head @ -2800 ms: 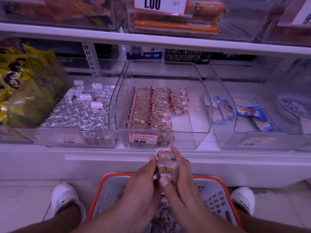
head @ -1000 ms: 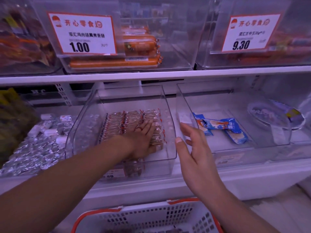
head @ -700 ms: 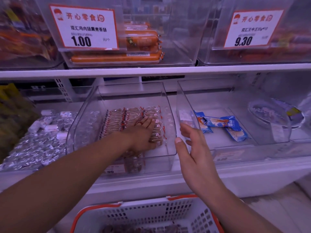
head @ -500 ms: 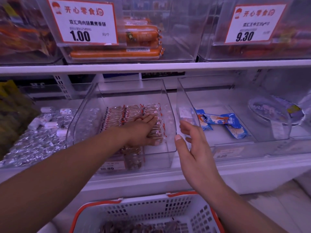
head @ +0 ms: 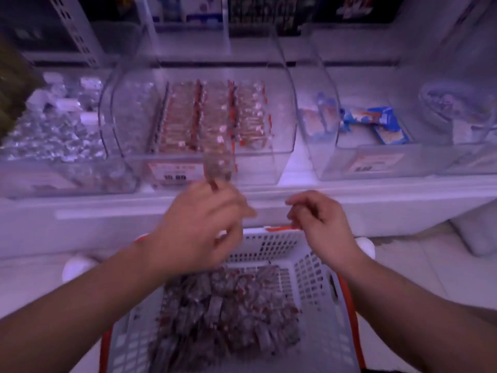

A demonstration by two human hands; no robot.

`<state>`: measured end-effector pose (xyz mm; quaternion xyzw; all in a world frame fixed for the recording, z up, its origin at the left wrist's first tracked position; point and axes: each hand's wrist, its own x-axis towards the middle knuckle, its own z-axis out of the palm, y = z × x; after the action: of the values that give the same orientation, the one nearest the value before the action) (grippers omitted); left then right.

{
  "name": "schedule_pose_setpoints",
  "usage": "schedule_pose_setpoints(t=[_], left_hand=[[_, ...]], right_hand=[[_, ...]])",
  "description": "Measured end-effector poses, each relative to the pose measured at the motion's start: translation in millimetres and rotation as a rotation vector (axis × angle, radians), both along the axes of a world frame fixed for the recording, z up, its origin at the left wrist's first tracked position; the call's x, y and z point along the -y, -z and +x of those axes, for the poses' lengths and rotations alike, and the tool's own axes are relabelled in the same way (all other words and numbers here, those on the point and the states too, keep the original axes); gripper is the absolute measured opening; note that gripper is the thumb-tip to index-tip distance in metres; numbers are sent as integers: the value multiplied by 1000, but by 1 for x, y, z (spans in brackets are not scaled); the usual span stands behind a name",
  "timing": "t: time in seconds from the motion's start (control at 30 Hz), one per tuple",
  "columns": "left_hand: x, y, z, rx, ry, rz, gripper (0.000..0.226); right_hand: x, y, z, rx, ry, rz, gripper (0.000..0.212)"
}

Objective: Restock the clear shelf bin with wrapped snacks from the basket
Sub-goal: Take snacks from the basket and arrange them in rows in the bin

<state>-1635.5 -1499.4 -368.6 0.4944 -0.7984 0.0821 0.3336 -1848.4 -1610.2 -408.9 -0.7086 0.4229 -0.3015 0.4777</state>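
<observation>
Both hands have come back out of the shelf since half a second ago, when the left one lay flat on the rows inside the clear shelf bin (head: 199, 117) and the right one hovered by its corner; the view has also tipped down, so the basket (head: 317, 267) now fills the lower part.

Now the left hand (head: 199, 224) hangs above the basket's far rim, fingers curled. A pale, streaky shape rises just beyond its fingertips, over the bin's front lip, and it may be a wrapped snack pinched there (or only a smear of the row behind); I cannot tell whether that hand holds anything. Beside it, the right hand (head: 320, 224) is loosely curled with thumb and forefinger nearly meeting, and nothing clearly shows between them.

Stock waits in two places: neat rows of snacks deep in the bin beyond the hands, and a loose heap of wrapped snacks (head: 228, 305) in the basket below the wrists.

Risks, as I judge them: a quick grab into that tangled heap could lift several wrappers at once and shed one onto the floor beside the basket. A careless drop could also land a snack skewed across the tidy rows, or in the neighbouring bin just right of the right hand.

Motion blur softens everything. Price tag print on the bin's front is unreadable, and the basket's near edge is cut off.
</observation>
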Motion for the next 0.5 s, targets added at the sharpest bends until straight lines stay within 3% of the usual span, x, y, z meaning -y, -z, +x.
schedule_pose_setpoints(t=[0.07, 0.13, 0.2, 0.23, 0.3, 0.37, 0.5], left_hand=[[-24, 56, -3, 239, 85, 208, 13], [-41, 117, 1, 400, 11, 555, 21], [-55, 177, 12, 472, -161, 910, 42], [-62, 202, 17, 480, -253, 1052, 49], [-73, 240, 26, 400, -450, 1211, 56], [-79, 263, 28, 270, -572, 1264, 56], [-77, 289, 18, 184, -570, 1224, 60]], right_hand=[[-18, 45, -13, -339, -226, 237, 25], [-35, 92, -26, -794, -576, 369, 20], [-45, 136, -37, -1144, -894, 306, 37], [-47, 151, -36, -1225, -954, 240, 41], [-44, 177, -25, -1236, -875, 127, 52], [-39, 205, -7, -1127, -728, 87, 67], [-49, 263, 29, -1095, -507, 158, 93]])
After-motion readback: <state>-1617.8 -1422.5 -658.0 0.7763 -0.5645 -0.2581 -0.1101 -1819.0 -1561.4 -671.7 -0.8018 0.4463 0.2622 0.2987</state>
